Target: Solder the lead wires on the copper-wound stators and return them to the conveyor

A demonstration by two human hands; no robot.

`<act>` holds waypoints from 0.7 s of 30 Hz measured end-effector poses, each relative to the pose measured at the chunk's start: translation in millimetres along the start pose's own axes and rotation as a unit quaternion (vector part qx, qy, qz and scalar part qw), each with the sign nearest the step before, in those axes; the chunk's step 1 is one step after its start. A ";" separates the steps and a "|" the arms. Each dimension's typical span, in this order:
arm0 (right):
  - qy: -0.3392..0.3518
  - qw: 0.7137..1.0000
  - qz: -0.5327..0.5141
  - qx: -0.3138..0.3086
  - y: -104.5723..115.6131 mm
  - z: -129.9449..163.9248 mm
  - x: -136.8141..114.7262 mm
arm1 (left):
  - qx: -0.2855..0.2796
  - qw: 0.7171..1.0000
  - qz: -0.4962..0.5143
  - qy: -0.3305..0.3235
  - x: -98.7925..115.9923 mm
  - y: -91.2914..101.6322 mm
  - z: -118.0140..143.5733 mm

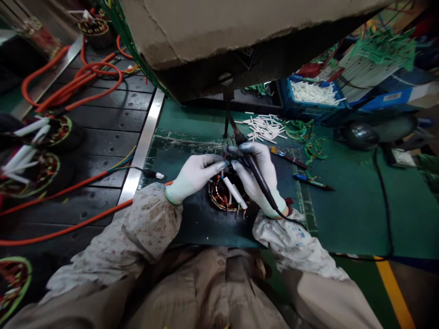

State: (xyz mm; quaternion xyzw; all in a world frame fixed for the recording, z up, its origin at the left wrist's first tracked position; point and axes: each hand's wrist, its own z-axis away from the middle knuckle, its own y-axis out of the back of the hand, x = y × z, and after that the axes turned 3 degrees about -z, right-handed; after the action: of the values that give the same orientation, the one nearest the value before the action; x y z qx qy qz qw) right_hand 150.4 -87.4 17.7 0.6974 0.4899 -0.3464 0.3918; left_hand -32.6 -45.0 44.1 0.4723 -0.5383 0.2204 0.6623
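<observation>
A copper-wound motor stator lies on the dark mat in front of me, with a white sleeve tube sticking out of it. My left hand, in a white glove, pinches the wires at the stator's top. My right hand, also gloved, grips a black soldering iron like a pen, its tip pointing up and left toward the wires. The iron's black cord runs off past my right wrist.
A pile of white sleeve tubes lies behind the hands, more in a blue bin. Two pens and green rings lie right. Orange cables and other stators sit on the black conveyor left. A cardboard panel overhangs.
</observation>
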 end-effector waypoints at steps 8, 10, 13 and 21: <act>0.126 0.976 0.176 -0.036 5.5 -0.9 -2.7 | 0.095 0.989 -0.115 -0.010 -12.9 -16.6 -0.1; 0.147 0.968 0.201 -0.032 18.5 4.7 9.4 | 0.141 0.975 -0.169 -0.032 -21.6 -23.1 -4.5; 0.092 0.956 0.255 0.116 70.5 6.3 43.0 | 0.189 0.957 -0.204 -0.084 -34.9 -30.5 -19.1; -0.137 0.870 0.447 0.158 223.4 16.1 96.4 | 0.221 0.916 -0.252 -0.219 -48.3 -41.0 -53.4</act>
State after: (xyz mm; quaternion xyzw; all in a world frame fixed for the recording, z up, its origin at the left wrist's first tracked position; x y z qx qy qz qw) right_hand 389.1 -109.5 -27.0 0.8400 0.0059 -0.2989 0.4528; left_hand 11.6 -7.1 -14.9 0.7632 -0.4703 0.0511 0.4402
